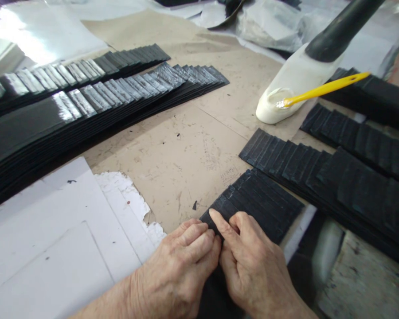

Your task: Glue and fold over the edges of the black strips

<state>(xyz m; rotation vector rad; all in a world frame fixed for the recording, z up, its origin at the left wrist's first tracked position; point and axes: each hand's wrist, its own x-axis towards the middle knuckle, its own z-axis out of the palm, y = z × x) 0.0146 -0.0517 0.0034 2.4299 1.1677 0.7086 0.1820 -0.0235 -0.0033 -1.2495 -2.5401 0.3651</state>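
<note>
Both my hands meet at the bottom centre over a fanned stack of black strips (259,201). My left hand (179,266) has its fingers curled tight against the near left corner of that stack. My right hand (249,261) is closed too, its index finger stretched forward and pressing on the nearest strip's edge. The hands touch each other, and what lies under the palms is hidden.
Long rows of overlapped black strips (86,99) with shiny coated ends lie at the left. More black strips (352,177) are fanned at the right. A white glue pot (286,88) with a yellow-handled brush (326,87) stands behind. White card sheets (53,239) cover the near left.
</note>
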